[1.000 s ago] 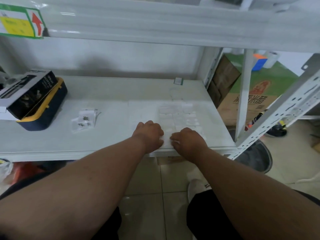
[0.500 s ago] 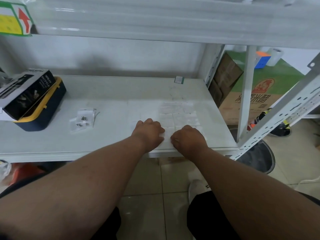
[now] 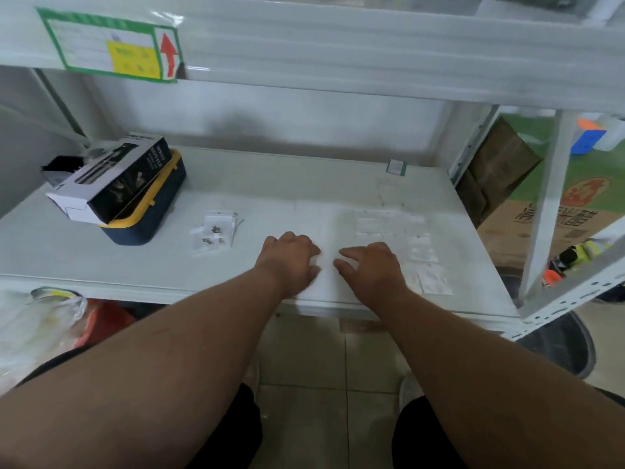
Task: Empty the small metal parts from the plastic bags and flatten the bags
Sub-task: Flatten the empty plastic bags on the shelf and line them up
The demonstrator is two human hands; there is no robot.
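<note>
Clear plastic, faint against a white shelf. At 9 o'clock of the hands, a black-and-white carton [image 3: 111, 179] lies on top of a navy and yellow case [image 3: 148, 214]. Just right of it, at about 10 o'clock from the left hand [image 3: 291, 258], sits a small cluster of unopened bags [image 3: 214, 231] — dark metal parts [image 3: 213, 229] show inside. Left hand lies palm-down near the front edge, fingers loosely curled, gripping nothing. Right hand [image 3: 370, 267] likewise flat, fingers spread, nothing clamped — it rests at the left edge of the flattened bags [image 3: 402, 238]. That grid of emptied bags runs from 12 to 3 o'clock of the right hand, long axis front to back. Judgement: the full bags lie nearer the left hand, well apart from the right, so the next reach suits the left.
</note>
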